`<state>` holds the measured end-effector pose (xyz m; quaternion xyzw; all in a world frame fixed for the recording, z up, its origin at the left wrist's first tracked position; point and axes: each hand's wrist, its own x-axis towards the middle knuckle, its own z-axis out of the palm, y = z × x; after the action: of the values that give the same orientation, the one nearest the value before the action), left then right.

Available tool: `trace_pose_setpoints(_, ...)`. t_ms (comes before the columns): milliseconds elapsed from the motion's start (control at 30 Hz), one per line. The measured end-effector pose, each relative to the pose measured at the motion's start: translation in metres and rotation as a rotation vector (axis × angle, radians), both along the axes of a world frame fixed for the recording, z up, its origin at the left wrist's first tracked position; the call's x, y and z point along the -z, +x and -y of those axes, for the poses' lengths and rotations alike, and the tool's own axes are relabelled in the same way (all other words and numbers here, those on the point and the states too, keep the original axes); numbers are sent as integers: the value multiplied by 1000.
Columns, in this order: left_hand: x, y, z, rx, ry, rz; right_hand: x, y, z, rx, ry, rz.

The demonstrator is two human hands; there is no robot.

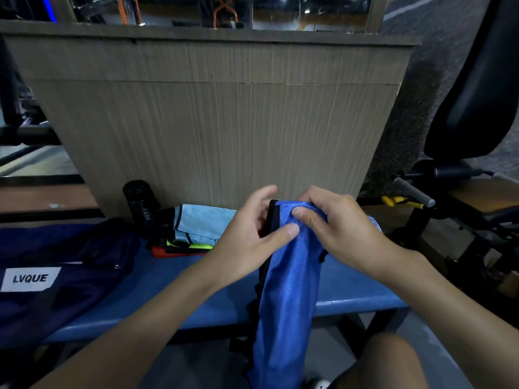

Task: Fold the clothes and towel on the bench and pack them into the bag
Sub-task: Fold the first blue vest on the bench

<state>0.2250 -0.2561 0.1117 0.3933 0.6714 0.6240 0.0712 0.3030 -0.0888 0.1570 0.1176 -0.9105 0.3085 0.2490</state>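
bench (168, 282): blue, wood panel (224, 122) behind
left hand (247, 240): fingers pinching the blue mesh garment (283, 290)
right hand (334, 231): pinching it too

"LVQUE": white patch (29, 278), navy bag (92, 256); "I CAN": black bottle (141, 203).

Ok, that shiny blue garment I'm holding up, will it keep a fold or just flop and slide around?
Probably floppy: the blue garment hangs limp from the left hand and right hand, draping past the bench edge. Its sheen suggests slippery fabric, so folds may slide apart. It looks thin, so likely light.
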Motion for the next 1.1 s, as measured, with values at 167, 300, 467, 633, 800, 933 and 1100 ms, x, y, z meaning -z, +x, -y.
trace_pose_setpoints(167,-2,1,3,-1,28,63,1,1,-4,-26,-57,52)
trace_pose_setpoints(300,-7,-1,1,-8,29,13,-2,4,-3,-61,-80,111)
trace_pose_setpoints(467,-3,-1,2,57,40,12,0,-5,1,-3,20,86)
trace_pose_setpoints(633,24,0,5,103,-13,131,-2,-7,0,-8,-54,-28)
trace_pose_setpoints(800,36,-13,20,110,-199,174,-6,-4,-13,72,-60,-129)
trace_pose_setpoints(933,33,-29,36,145,-347,116,-2,-3,-29,169,-87,-160)
trace_pose_setpoints(1100,20,-50,47,18,-419,-18,12,-7,-50,309,-139,-180)
